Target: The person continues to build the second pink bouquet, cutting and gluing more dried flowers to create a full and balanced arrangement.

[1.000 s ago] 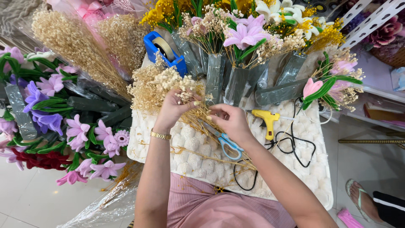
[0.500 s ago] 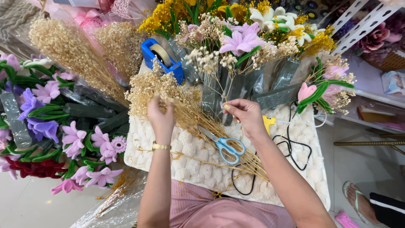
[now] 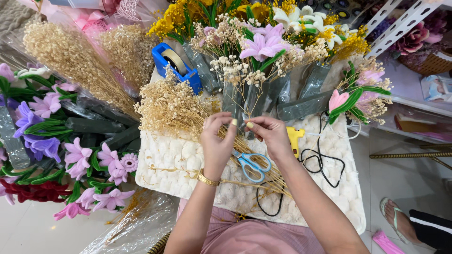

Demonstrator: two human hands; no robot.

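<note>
Both hands meet over the white cushioned bench (image 3: 169,160): left hand (image 3: 217,141) and right hand (image 3: 269,134), fingers pinched on a dried flower sprig (image 3: 176,106), above blue-handled scissors (image 3: 252,164).

A white bubbly cushion (image 3: 179,160) carries blue scissors (image 3: 252,164), yellow glue gun (image 3: 295,138) and dried stems (image 3: 176,106).

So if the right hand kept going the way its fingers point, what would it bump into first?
The right hand points left, so it would meet the left hand first; their fingertips look nearly touching over the dried stems. Depth is hard to judge from above.
</note>
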